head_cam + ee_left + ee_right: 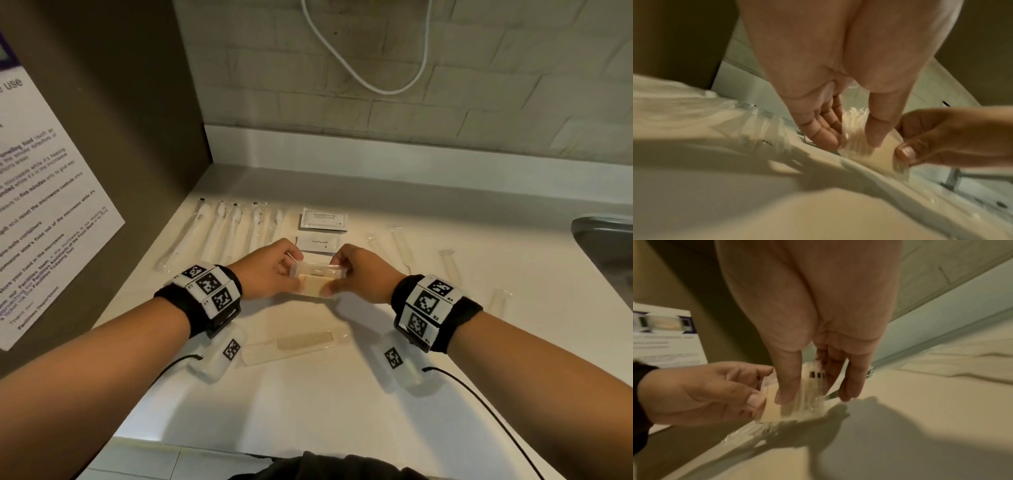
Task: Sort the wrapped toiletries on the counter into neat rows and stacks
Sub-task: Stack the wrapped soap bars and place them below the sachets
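Desk (342, 404) stock, as I read it left to right:
- Wrapped toothbrushes (219, 233): one row at far left, parallel.
- My left hand (270, 270): fingers curled, pinching the left end of the wrapped soap bars (317, 277).
- Soap bars: two stacked, mid-desk, just in front of the toothpaste sachet (318, 242); shampoo sachet (323, 220) behind that.
- Wrapped comb (294, 346): nearer me, flat.
- My right hand (359, 274): fingers curled, pinching the stack's right end.
- Small wrapped tubes (448, 263): scattered right.

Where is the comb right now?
In the head view, the wrapped comb lies flat on the counter, nearer the person than both hands, between the two wrists.
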A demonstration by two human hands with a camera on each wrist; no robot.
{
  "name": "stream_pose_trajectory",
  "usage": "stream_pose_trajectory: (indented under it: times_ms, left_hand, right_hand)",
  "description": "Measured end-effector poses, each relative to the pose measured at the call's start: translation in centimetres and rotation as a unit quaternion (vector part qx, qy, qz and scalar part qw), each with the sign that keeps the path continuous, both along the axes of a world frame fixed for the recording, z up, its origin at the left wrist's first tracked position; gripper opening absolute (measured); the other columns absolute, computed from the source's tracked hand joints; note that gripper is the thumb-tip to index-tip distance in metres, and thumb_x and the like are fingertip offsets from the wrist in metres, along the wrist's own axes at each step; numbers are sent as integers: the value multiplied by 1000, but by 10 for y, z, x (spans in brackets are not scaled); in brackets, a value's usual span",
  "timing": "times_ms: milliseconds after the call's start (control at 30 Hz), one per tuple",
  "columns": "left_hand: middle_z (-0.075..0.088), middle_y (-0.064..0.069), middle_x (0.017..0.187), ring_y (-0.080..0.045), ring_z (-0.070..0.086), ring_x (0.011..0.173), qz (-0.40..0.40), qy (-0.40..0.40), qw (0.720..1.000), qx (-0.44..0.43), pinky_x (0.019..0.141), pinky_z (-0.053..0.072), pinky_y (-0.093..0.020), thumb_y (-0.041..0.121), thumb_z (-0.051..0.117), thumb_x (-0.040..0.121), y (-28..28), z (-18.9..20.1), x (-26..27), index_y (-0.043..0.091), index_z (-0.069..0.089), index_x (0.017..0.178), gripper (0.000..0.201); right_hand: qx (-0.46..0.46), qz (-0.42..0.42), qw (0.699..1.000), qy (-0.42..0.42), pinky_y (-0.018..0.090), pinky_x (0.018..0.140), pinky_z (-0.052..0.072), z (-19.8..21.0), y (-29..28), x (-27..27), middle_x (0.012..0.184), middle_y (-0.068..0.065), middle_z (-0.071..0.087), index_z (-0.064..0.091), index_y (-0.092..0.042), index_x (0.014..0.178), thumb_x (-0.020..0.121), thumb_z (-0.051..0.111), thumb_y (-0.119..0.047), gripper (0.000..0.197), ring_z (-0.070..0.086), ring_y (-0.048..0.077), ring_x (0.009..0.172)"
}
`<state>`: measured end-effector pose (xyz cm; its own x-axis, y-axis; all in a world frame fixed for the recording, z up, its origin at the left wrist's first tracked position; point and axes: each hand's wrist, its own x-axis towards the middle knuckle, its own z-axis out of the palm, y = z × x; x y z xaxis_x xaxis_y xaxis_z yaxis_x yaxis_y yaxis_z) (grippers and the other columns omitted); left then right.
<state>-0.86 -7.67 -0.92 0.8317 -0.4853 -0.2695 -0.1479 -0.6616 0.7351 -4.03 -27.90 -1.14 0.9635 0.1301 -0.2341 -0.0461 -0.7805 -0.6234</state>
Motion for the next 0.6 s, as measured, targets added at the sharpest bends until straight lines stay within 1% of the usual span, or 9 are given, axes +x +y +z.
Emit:
stream_pose_trajectory:
  times_ms: [67, 133, 200, 267, 333, 400, 467, 533, 600]
  left_hand:
    - [65, -2, 107, -20, 66, 95, 40, 26, 998, -37, 87, 56, -39, 11, 77, 81, 0, 3, 7, 18, 50, 117, 46]
    - [67, -5, 109, -24, 66, 99, 62, 32, 997, -39, 85, 54, -39, 14, 78, 80, -2, 4, 13, 16, 53, 116, 44]
    - [67, -8, 109, -24, 66, 97, 81, 40, 995, -43, 82, 53, -34, 16, 78, 81, -5, 2, 18, 13, 53, 117, 44]
    - [66, -11, 107, -23, 67, 90, 107, 58, 991, -60, 82, 55, -33, 13, 76, 82, -8, -1, 21, 10, 54, 117, 42]
    - [67, -11, 101, -20, 67, 79, 128, 72, 987, -64, 72, 56, -26, 13, 76, 83, -12, -4, 23, 10, 54, 117, 41]
    - [69, -12, 93, -19, 66, 70, 141, 86, 984, -63, 66, 55, -23, 12, 76, 83, -13, -7, 25, 8, 55, 116, 40]
    - [70, -13, 87, -18, 66, 66, 145, 98, 983, -60, 65, 56, -24, 11, 76, 82, -14, -11, 27, 6, 57, 114, 38]
    - [71, -16, 86, -19, 66, 66, 140, 99, 984, -51, 71, 58, -29, 10, 77, 82, -14, -14, 29, 6, 62, 107, 30]
    - [72, -22, 90, -22, 67, 69, 133, 90, 986, -48, 82, 60, -37, 9, 76, 82, -16, -15, 30, 7, 66, 92, 15]
  right_hand:
    - [41, -30, 999, 17, 34, 75, 54, 4, -1, 6, 88, -5, 57, 51, -18, 97, 72, 84, -22, 42, 58, 18, 81]
    - [75, -53, 995, 32, 41, 81, 59, 7, -1, 11, 88, -1, 61, 53, -16, 100, 72, 83, -19, 41, 63, 20, 78]
    - [87, -76, 993, 36, 40, 82, 60, 8, -2, 16, 90, 1, 64, 56, -13, 107, 74, 82, -18, 43, 65, 20, 77]
    - [89, -95, 990, 46, 37, 81, 60, 7, -2, 20, 91, 5, 69, 58, -12, 115, 75, 82, -21, 48, 67, 19, 75]
    - [88, -114, 988, 64, 32, 78, 60, 4, 0, 23, 91, 7, 73, 57, -12, 118, 76, 81, -24, 50, 68, 17, 71]
    - [86, -132, 985, 75, 32, 79, 60, 3, 2, 25, 91, 10, 74, 55, -11, 112, 76, 82, -24, 47, 68, 18, 70]
    - [67, -135, 985, 80, 37, 83, 60, 4, 3, 25, 91, 12, 75, 55, -11, 93, 76, 81, -24, 34, 69, 21, 73]
    - [46, -129, 987, 88, 39, 85, 59, 6, 4, 26, 92, 14, 75, 54, -14, 76, 77, 80, -25, 29, 72, 24, 81]
    - [30, -126, 987, 93, 38, 86, 58, 5, 5, 27, 92, 14, 76, 56, -14, 73, 77, 80, -26, 27, 74, 26, 85]
